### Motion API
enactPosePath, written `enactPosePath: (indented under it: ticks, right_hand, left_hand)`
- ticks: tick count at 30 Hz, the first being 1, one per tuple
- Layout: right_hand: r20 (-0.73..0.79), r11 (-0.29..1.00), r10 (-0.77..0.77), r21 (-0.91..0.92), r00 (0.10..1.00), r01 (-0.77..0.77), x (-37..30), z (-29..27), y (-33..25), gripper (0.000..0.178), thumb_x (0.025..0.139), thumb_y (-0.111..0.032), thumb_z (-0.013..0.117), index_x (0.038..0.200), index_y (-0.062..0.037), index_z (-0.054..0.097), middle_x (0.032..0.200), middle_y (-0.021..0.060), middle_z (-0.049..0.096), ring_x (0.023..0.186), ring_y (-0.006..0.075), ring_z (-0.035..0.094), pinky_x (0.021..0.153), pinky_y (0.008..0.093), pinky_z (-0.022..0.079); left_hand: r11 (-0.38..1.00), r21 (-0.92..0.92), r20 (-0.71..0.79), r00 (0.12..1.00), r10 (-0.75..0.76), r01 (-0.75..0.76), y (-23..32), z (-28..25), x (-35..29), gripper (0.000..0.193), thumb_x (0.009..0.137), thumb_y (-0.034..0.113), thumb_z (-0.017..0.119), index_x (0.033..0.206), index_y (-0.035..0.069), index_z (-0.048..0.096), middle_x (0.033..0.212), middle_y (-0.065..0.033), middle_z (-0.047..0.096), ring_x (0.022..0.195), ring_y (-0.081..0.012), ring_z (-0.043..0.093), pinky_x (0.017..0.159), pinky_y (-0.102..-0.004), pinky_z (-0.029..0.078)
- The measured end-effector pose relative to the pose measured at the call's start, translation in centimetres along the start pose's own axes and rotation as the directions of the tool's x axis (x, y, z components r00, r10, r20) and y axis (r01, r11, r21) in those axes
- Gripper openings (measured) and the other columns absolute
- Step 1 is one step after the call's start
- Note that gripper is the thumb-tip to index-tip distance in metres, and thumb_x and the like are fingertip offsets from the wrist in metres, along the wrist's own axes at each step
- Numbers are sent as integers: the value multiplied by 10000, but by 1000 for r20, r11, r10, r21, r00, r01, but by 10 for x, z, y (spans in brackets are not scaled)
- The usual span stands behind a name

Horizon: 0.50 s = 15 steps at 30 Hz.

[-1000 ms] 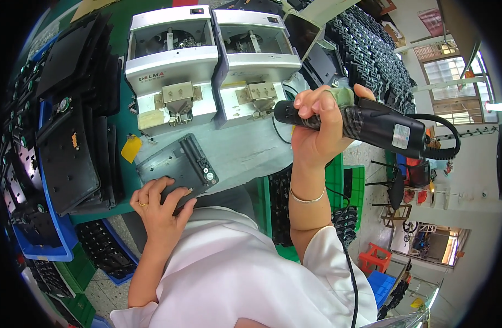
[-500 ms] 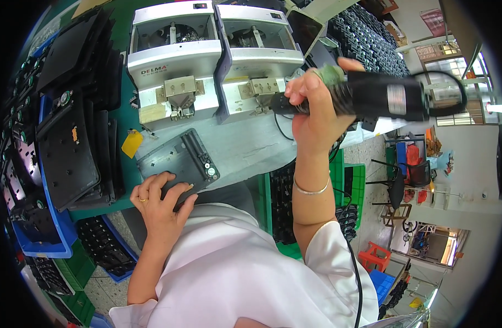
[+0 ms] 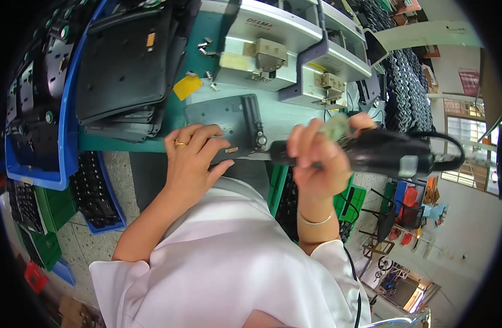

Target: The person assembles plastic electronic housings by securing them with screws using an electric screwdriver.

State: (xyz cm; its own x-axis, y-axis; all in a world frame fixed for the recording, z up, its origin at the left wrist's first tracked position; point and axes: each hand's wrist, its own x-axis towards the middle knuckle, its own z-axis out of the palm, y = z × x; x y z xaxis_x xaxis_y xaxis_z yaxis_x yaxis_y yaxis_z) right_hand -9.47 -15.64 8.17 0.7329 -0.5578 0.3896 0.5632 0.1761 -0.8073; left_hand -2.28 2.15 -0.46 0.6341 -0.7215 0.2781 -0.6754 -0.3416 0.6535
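My right hand (image 3: 321, 158) is wrapped round a black electric screwdriver (image 3: 385, 153), held level with its narrow end toward the left; a green wrapping shows beside the fingers. That narrow end is close to the right edge of a flat dark panel (image 3: 221, 113) on the table; whether it touches is unclear. My left hand (image 3: 192, 156), fingers spread, rests on the panel's near left part. By its index fingertip sits a small copper-coloured piece (image 3: 232, 150). Two round silvery parts (image 3: 261, 140) show at the panel's right end.
Two silver screw feeders (image 3: 283, 35) stand behind the panel. A yellow tag (image 3: 187, 87) and several small metal parts (image 3: 206, 46) lie beyond it. Stacked dark panels (image 3: 122, 68) and a blue crate (image 3: 68, 131) are at left. A cable (image 3: 448, 139) loops from the screwdriver.
My right hand has brought the screwdriver down from beside the feeders toward the panel's right end. The view has shifted, so the scene sits further right. My left hand stays on the panel.
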Motion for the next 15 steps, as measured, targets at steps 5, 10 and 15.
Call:
enactPosePath:
  ticks: [5, 10, 15]
  right_hand:
    - [215, 977, 25, -211, 976, 21, -26, 7, 33, 523, 872, -23, 640, 1211, -128, 256, 637, 79, 534, 519, 163, 532, 494, 297, 477]
    - [232, 977, -6, -206, 973, 55, -27, 11, 44, 506, 870, -21, 652, 1197, -123, 280, 644, 87, 534, 524, 164, 531, 504, 297, 479]
    - [219, 978, -14, -202, 976, 59, -27, 13, 47, 485, 870, -8, 649, 1189, -118, 299, 655, 87, 540, 529, 164, 529, 521, 300, 486]
  left_hand:
    - [1000, -13, -12, 1000, -23, 23, -1, 0, -3, 335, 695, 225, 795, 969, 161, 613, 1137, 9, 562, 1125, -227, 484, 956, -447, 281]
    - [999, -27, -20, 1000, -23, 22, -5, 2, -5, 345, 648, 207, 808, 934, 155, 622, 1149, 5, 579, 1128, -231, 491, 956, -428, 277]
    - [999, -36, -19, 1000, -19, 19, -6, 3, -5, 312, 659, 209, 801, 917, 164, 630, 1152, 19, 575, 1126, -221, 490, 953, -432, 274]
